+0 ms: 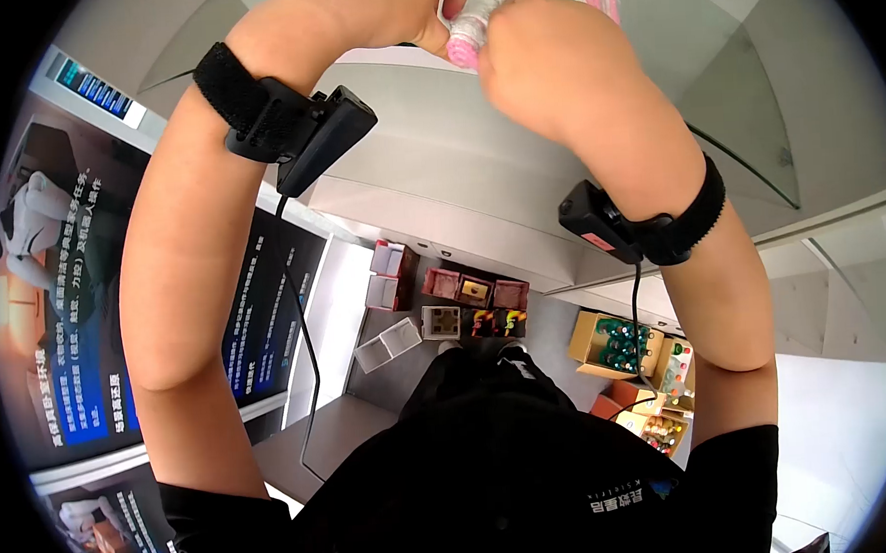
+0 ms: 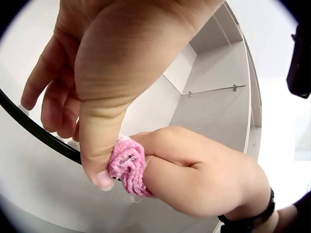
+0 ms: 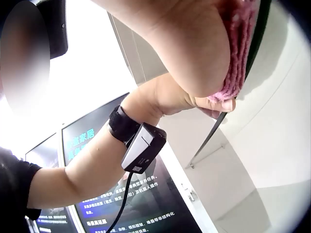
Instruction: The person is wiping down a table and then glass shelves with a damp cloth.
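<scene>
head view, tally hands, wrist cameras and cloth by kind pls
hands: 2 (left hand, right hand)
wrist cameras: 2 (left wrist camera, right wrist camera)
pink-edged cloth: 1
total: 5

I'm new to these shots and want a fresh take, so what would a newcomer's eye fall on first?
Probably the fluffy pink-and-white cloth at the top of the head view, held in the curled right grip, with the thumb of the left grip against it. Next come the black box-shaped cameras strapped to both bare forearms. Lower down, right of centre, an open brown cardboard carton holds green bottles.
</scene>
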